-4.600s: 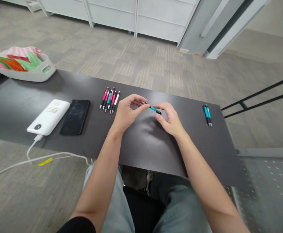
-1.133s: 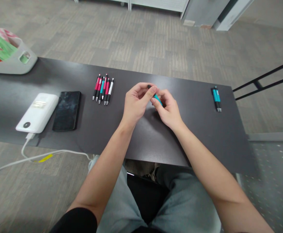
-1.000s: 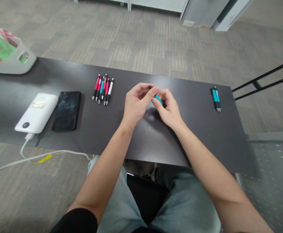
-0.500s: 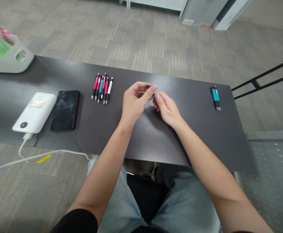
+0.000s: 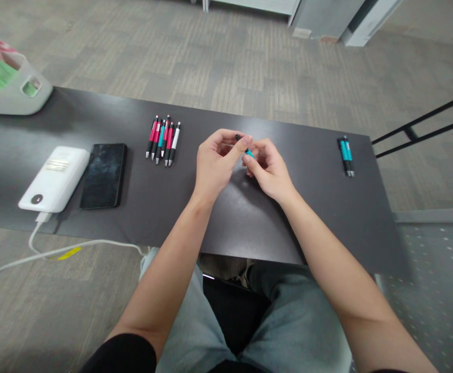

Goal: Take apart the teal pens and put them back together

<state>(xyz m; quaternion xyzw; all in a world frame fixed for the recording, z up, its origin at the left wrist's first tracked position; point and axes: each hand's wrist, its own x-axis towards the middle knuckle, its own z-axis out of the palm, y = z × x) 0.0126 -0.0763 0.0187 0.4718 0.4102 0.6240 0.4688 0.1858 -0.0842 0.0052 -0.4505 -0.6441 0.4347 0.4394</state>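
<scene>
Grey carpet tiles stretch behind a dark table (image 5: 94, 119), where both hands meet above the middle. Compared with half a second ago the right hand (image 5: 269, 168) has curled in closer, its fingers now covering more of the teal pen (image 5: 248, 152), and the view has barely shifted. The left hand (image 5: 216, 163) pinches the pen's black end between thumb and forefinger; the right hand closes round the other end, so both are gripping the same pen, lifted just off the tabletop. Only a short teal strip and a black tip (image 5: 238, 138) show between the fingers; the rest is hidden. To the left lies a bunch of pens (image 5: 163, 140) in red, teal and white, then a black phone (image 5: 104, 175) and a white power bank (image 5: 54, 178) with its cable (image 5: 67, 250). Two teal pens (image 5: 346, 156) lie well apart on the right. A grey basket (image 5: 12, 98) sits at the far left.
</scene>
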